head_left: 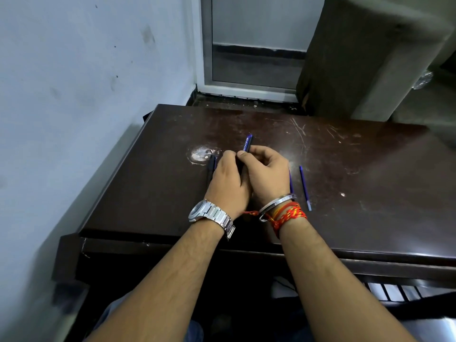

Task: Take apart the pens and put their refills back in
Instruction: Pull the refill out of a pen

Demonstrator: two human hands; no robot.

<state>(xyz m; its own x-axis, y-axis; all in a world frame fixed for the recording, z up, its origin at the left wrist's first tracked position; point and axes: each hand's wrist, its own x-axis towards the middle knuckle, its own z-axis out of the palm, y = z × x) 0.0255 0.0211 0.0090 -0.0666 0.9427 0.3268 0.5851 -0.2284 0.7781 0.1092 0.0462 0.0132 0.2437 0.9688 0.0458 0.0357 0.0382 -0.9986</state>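
Note:
A blue pen (247, 143) with white lettering pokes up and away from between my two hands over the middle of the dark table (148, 193). My left hand (228, 181) and my right hand (265, 172) press together around its lower part, which is hidden. Another dark pen (211, 166) lies on the table just left of my left hand, partly covered by it. Two thin blue refills lie to the right: one refill (305, 187) in full view, the other refill (291, 180) partly behind my right wrist.
A white scuffed patch (201, 154) marks the table beyond my left hand. A pale wall runs along the left side. Beyond the far edge stand a door frame (246, 87) and a brown panel (345, 70). Scratches cover the table's right part.

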